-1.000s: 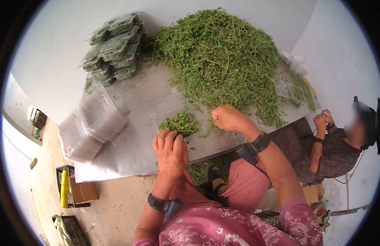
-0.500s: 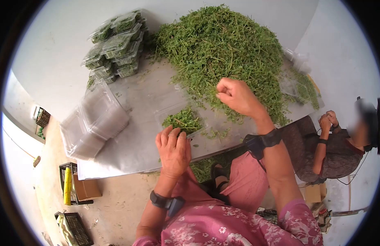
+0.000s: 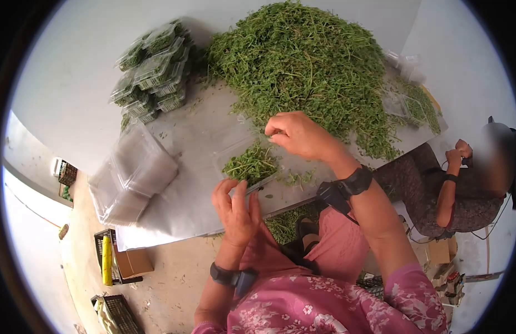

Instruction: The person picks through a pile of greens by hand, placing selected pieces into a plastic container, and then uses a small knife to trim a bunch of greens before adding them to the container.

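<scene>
Left hand point(image 3: 235, 209), fingers loosely apart, touches the clear plastic tray point(image 3: 229, 147) near the tabletop's point(image 3: 180, 206) front edge; right hand point(image 3: 299, 136) pinches heaped leafy green herbs point(image 3: 302, 61).

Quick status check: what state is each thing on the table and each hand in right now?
Clear tray: lid open, partly filled with herbs.
Herb pile: loose, heaped.
Packed trays: closed, stacked.
Left hand: open, fingers at tray's near edge.
Right hand: fingers pinched at pile's edge.
</scene>
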Tool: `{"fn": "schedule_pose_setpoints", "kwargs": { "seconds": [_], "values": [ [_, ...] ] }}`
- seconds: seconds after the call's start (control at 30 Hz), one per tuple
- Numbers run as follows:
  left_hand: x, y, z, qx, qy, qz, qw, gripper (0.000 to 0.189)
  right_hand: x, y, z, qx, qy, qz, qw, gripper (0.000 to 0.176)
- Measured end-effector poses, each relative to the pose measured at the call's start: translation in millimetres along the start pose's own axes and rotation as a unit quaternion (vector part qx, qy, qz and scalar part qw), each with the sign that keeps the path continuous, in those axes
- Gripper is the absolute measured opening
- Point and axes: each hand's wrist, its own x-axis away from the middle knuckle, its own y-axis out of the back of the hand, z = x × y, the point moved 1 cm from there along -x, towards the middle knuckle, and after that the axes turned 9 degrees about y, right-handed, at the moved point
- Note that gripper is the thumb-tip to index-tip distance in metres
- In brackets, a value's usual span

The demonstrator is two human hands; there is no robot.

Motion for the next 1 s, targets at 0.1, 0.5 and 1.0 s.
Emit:
{"fn": "schedule_pose_setpoints", "kwargs": {
  "seconds": [0.1,0.5,1.0],
  "values": [
    [-8,4,-7,-0.042,0.005,0.025,0.999,0.045,10,8,-11,-0.018,-0.061,-0.004,0.998,0.013],
    [-48,-6,-24,-0.183,-0.073,0.246,0.949,0.051,26,12,-31,0.007,-0.096,-0.013,0.995,0.011],
    [-48,-12,-23,-0.181,-0.047,0.24,0.952,0.056,49,23,-80,0.039,-0.243,-0.047,0.968,0.004]
  ]
}}
